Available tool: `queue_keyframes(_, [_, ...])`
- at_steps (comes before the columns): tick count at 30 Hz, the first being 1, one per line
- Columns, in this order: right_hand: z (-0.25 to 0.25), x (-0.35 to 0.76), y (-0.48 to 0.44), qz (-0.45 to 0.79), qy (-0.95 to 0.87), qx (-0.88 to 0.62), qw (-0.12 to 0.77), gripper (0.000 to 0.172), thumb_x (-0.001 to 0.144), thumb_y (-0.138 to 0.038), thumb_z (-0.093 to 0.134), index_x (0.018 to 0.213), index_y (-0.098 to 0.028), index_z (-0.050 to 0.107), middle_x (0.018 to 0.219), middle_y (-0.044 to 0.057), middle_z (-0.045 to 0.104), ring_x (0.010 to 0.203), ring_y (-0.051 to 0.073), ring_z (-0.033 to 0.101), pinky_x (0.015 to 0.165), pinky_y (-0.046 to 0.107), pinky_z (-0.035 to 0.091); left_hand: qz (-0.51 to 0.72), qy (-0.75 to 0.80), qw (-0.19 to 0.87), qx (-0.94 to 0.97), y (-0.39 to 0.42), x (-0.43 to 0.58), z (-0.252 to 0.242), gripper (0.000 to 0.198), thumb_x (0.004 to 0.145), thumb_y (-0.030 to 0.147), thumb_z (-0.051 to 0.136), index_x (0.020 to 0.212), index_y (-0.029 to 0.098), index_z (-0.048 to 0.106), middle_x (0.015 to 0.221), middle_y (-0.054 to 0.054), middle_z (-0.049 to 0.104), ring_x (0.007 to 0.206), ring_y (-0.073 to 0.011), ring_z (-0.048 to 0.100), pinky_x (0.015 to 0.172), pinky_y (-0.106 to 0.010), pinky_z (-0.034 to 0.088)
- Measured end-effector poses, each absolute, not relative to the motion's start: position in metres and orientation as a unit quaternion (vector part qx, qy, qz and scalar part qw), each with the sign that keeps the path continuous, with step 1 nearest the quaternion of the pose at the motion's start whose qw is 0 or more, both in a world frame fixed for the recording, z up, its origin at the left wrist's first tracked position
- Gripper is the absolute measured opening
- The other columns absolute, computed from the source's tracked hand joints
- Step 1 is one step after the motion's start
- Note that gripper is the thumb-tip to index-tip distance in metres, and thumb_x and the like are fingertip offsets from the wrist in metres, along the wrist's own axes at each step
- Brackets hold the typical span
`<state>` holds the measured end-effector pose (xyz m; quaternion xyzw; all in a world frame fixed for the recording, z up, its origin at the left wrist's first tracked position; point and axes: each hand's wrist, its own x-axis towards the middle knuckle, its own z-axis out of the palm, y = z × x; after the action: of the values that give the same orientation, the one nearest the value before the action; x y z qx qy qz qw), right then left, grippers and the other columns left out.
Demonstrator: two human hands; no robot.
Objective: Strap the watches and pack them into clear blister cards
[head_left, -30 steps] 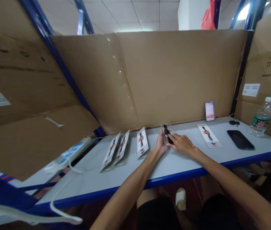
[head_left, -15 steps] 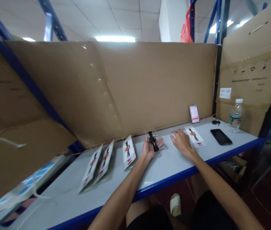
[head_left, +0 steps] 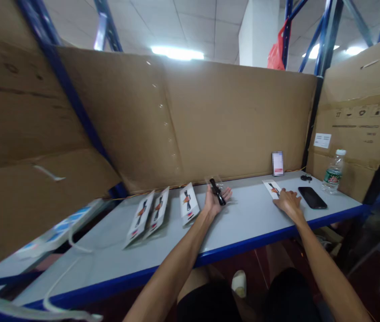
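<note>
On my upturned left hand (head_left: 214, 203) lies a black two-handled tool (head_left: 218, 192) with clear plastic around it. The palm and fingers support it from below, the fingertips pointing right. My right hand (head_left: 288, 202) is palm down over the near end of a white printed card (head_left: 271, 188), its fingers apart and bent. It covers the card's lower part, and whether it grips the edge cannot be seen. Left of my left hand stands a packaged card (head_left: 189, 205) with a picture of the tool. Two similar packages (head_left: 140, 218) lean further left.
A black phone (head_left: 312, 197), keys (head_left: 306, 178) and a water bottle (head_left: 332, 174) are at the right of the grey table (head_left: 240, 223). Another phone (head_left: 277, 163) stands against the cardboard wall (head_left: 223, 120). White cords (head_left: 60, 277) hang at the left front.
My right hand has moved right, from the bare table onto the near end of the printed card. My left hand still bears the black tool. The camera view has shifted slightly.
</note>
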<state>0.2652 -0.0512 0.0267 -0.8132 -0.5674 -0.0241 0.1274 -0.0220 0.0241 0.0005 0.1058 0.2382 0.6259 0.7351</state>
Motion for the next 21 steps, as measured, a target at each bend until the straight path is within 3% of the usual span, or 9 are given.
queue_keyframes(5, [0.029, 0.263, -0.116, -0.032, -0.59, -0.777, 0.218, 0.059, 0.093, -0.043, 0.06, 0.14, -0.008, 0.055, 0.118, 0.025, 0.063, 0.102, 0.036, 0.069, 0.086, 0.044, 0.05, 0.627, 0.222, 0.739, 0.105, 0.031, -0.022, -0.002, 0.05, 0.1, 0.066, 0.036, 0.098, 0.02, 0.056, 0.101, -0.017, 0.07, 0.1, -0.0305, 0.073, 0.087, -0.053, 0.061])
queue_keyframes(10, [-0.019, 0.232, -0.201, -0.035, -0.663, -0.631, 0.402, 0.055, 0.091, -0.044, 0.061, 0.141, -0.021, 0.057, 0.128, 0.015, 0.06, 0.104, 0.03, 0.068, 0.088, 0.04, 0.056, 0.638, 0.206, 0.735, 0.105, 0.035, -0.021, -0.003, 0.05, 0.099, 0.067, 0.037, 0.1, 0.021, 0.057, 0.101, -0.016, 0.07, 0.103, -0.0308, 0.073, 0.089, -0.053, 0.059])
queue_keyframes(16, [-0.068, 0.204, -0.241, 0.049, -0.685, -0.585, 0.431, 0.048, 0.088, -0.041, 0.067, 0.134, -0.029, 0.067, 0.125, 0.01, 0.061, 0.103, 0.029, 0.07, 0.085, 0.04, 0.06, 0.635, 0.208, 0.737, 0.105, 0.032, -0.02, -0.005, 0.053, 0.095, 0.07, 0.045, 0.096, 0.019, 0.058, 0.102, -0.019, 0.071, 0.098, -0.0311, 0.074, 0.085, -0.05, 0.06])
queue_keyframes(21, [-0.069, 0.205, -0.245, 0.147, -0.645, -0.573, 0.484, 0.049, 0.08, -0.039, 0.077, 0.129, -0.031, 0.073, 0.126, 0.01, 0.062, 0.109, 0.032, 0.067, 0.092, 0.044, 0.058, 0.621, 0.207, 0.746, 0.119, 0.029, -0.02, -0.004, 0.051, 0.098, 0.067, 0.042, 0.093, 0.019, 0.058, 0.105, -0.019, 0.071, 0.101, -0.0297, 0.073, 0.087, -0.047, 0.06])
